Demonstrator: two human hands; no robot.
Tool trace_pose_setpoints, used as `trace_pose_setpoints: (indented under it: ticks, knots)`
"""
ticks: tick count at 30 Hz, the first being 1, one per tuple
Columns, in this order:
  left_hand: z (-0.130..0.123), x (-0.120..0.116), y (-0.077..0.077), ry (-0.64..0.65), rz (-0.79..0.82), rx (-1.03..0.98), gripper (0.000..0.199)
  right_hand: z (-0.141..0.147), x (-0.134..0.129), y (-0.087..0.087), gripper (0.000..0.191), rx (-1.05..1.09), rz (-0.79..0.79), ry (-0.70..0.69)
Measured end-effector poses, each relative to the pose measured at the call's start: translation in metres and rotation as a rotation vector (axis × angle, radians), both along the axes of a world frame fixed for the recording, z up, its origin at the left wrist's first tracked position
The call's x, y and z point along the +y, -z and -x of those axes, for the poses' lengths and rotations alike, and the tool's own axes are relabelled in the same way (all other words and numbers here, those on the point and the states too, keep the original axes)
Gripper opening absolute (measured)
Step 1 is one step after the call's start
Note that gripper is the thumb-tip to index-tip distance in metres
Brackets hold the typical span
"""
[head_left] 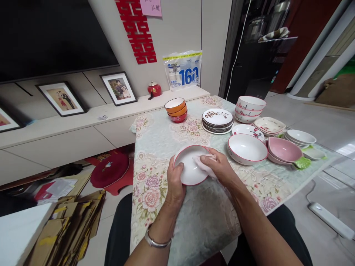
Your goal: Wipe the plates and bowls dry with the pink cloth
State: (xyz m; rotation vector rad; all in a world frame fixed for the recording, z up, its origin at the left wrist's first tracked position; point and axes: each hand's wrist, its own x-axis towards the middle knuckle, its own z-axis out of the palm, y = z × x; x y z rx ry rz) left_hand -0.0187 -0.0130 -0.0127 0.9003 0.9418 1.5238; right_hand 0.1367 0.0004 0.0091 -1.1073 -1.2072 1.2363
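Note:
A white bowl with a red rim [191, 173] is held tilted above the table's near part, its inside facing me. My left hand [176, 181] grips its left edge, with the thumb over the rim. At the right edge, my right hand [219, 166] is closed on a pale pink cloth [206, 165] and presses it against the bowl's inside. Some fingers of both hands are hidden behind the bowl. Just right of my right hand, a larger red-rimmed white bowl [247, 147] stands on the flowered tablecloth [151, 184].
Orange and red bowls [176, 109] are stacked at the back. Right of them stand patterned plates [217, 120], stacked white bowls [249, 108], a square dish [269, 125], pink leaf-shaped bowls [285, 150] and small white bowls [301, 136]. Flattened cardboard [69, 229] lies on the floor at left.

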Motion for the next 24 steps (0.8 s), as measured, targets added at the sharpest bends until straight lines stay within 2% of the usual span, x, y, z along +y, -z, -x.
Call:
trace_pose_setpoints:
  ticks: [4,6,11,16,18,20,24]
  knots:
    - [0.001,-0.003,-0.007,0.087,-0.024,0.133,0.053,0.000,0.003,0.012,0.037,-0.330,-0.151,0.287]
    - [0.002,-0.004,-0.011,0.096,-0.050,0.250,0.056,-0.001,0.004,0.017,0.036,-0.425,-0.245,0.370]
    - [0.007,-0.004,-0.022,0.103,-0.116,0.469,0.052,0.000,-0.002,0.017,0.044,-0.728,-0.615,0.426]
    - [0.010,-0.004,-0.025,0.059,-0.234,0.572,0.054,0.005,-0.013,0.004,0.057,-0.909,-0.860,0.409]
    - [0.010,-0.006,-0.025,0.019,-0.308,0.593,0.056,0.007,-0.015,0.000,0.058,-0.915,-0.888,0.387]
    - [0.010,-0.008,-0.025,-0.025,-0.361,0.577,0.057,0.007,-0.014,-0.002,0.058,-0.875,-0.850,0.358]
    - [0.009,-0.009,-0.022,-0.046,-0.357,0.431,0.059,0.005,-0.007,0.000,0.050,-0.664,-0.578,0.303]
